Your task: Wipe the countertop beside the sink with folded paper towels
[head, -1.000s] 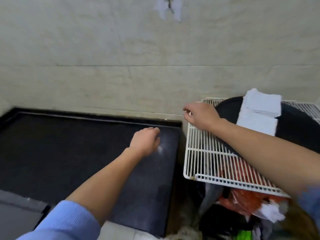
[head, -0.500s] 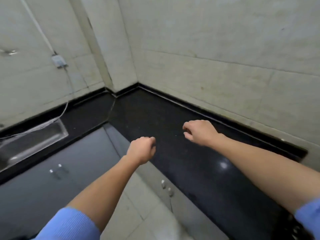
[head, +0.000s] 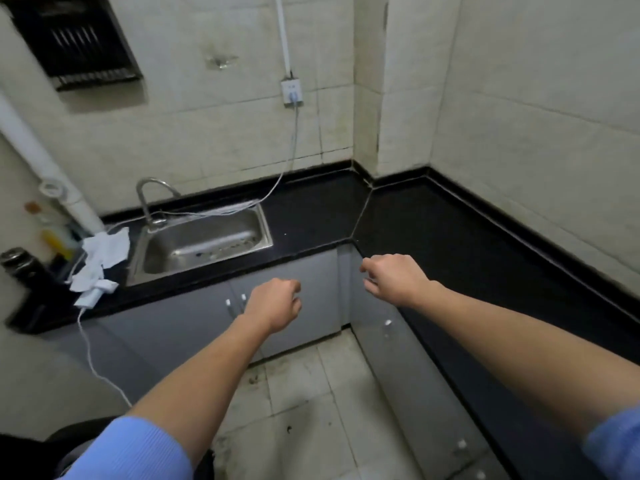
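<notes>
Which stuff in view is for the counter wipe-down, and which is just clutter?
Job: countertop, sink, crumpled white paper left of it (possibly towels).
Lying about: white cable, wall socket, dark flask, wall rack.

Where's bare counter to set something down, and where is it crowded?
Bare: the black countertop between the sink's right rim and the corner seam, and the run along the right wall. Crowded: left of the sink, with crumpled paper towels, a white charger and bottles. A cable trails along the sink's back rim.
</notes>
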{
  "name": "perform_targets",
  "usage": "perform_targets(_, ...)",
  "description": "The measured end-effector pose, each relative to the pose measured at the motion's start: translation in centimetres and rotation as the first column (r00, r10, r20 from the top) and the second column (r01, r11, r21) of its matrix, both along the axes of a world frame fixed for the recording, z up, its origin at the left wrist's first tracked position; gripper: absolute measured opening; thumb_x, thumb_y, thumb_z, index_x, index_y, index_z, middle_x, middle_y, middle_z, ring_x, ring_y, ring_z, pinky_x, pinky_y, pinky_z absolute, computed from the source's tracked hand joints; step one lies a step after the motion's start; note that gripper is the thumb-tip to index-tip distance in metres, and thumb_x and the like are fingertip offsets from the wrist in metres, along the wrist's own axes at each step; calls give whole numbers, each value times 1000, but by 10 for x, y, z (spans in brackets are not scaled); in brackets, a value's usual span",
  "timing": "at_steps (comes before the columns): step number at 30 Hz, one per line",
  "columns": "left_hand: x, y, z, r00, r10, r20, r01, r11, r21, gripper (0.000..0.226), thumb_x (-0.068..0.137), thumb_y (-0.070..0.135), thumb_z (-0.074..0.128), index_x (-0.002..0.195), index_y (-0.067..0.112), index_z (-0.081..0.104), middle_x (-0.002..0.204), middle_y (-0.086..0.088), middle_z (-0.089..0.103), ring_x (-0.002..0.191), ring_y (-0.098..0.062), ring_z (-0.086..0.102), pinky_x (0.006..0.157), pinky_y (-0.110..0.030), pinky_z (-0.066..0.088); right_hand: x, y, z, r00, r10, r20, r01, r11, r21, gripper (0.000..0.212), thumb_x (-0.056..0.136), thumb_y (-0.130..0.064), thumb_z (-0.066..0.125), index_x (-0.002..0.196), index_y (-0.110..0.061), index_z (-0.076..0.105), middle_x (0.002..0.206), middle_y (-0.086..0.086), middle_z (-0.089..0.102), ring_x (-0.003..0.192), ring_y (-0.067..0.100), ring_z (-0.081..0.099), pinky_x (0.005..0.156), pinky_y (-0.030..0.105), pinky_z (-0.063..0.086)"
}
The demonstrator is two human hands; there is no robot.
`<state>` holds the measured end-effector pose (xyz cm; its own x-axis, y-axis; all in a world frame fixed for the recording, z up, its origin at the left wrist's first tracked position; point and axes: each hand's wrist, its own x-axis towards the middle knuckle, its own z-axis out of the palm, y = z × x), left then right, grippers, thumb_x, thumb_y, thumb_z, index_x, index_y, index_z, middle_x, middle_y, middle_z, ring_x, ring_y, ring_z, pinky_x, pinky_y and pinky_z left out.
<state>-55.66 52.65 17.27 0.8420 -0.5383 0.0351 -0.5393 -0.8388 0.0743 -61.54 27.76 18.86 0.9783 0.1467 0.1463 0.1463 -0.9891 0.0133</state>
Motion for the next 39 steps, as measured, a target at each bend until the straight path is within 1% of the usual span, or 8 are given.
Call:
perform_targets(7, 106, 56, -14, 979, 205, -7, -205, 978, 31, 33, 90, 30, 47, 120, 21, 57, 113, -6, 65, 105, -29, 59, 82, -36, 47, 157, 51, -22, 980, 190, -49, -191, 982, 2, 29, 89, -35, 46, 112, -22, 58, 109, 1, 64, 97, 25, 63, 78, 37, 50)
perform_targets(11, 169, 84, -5, 938, 347, -8, -347, 938, 26, 26, 89, 30, 48, 111, 21, 59, 109, -5, 66, 99, -30, 60, 76, -36, 48, 250, 82, -23, 952, 296, -75, -297, 955, 3, 26, 89, -37, 46, 107, -20, 57, 106, 3, 64, 95, 28, 62, 76, 38, 50)
perform_targets(14, 200, 107, -7, 891, 454, -24, -455, 890, -21, 25, 89, 33, 51, 109, 21, 61, 108, -5, 67, 100, -29, 60, 78, -36, 49, 311, 109, -23, 916, 390, -92, -392, 920, 2, 26, 89, -36, 47, 106, -19, 57, 106, 4, 65, 96, 29, 62, 76, 40, 50)
perform_targets(19, 219, 165, -25, 808, 579, -107, -580, 814, 19, 31, 90, 28, 49, 118, 19, 58, 109, -6, 66, 104, -28, 59, 78, -35, 46, 374, 178, -37, 826, 537, -173, -547, 837, -15, 28, 90, -38, 46, 111, -21, 56, 109, 7, 67, 99, 30, 62, 77, 38, 50)
perform_targets(23, 242, 225, -38, 730, 670, -134, -673, 739, 32, 29, 88, 29, 50, 114, 20, 58, 107, -5, 66, 102, -28, 59, 76, -36, 47, 414, 242, -44, 754, 633, -173, -641, 767, 13, 29, 90, -35, 47, 113, -20, 57, 112, 7, 66, 102, 29, 61, 78, 37, 47)
perform_targets(27, 274, 285, -52, 676, 723, -143, -730, 684, 2, 23, 86, 31, 51, 105, 23, 60, 106, -4, 67, 101, -28, 60, 75, -35, 47, 456, 304, -58, 717, 666, -207, -675, 737, 35, 20, 91, -32, 46, 105, -21, 55, 111, 5, 64, 99, 27, 61, 70, 32, 42)
perform_targets(31, 310, 338, -59, 646, 746, -161, -756, 654, 2, 20, 85, 31, 51, 101, 21, 59, 104, -3, 66, 98, -27, 61, 75, -34, 46, 496, 355, -66, 718, 652, -242, -662, 748, 53, 33, 94, -37, 46, 122, -21, 54, 121, 3, 61, 105, 26, 60, 81, 34, 47)
perform_targets(39, 373, 414, -87, 587, 764, -268, -795, 606, -14, 22, 89, 31, 51, 107, 22, 59, 107, -3, 63, 97, -25, 60, 72, -33, 45, 559, 419, -96, 693, 643, -327, -668, 742, 45, 37, 94, -43, 44, 125, -24, 51, 120, 0, 60, 103, 25, 60, 86, 39, 49)
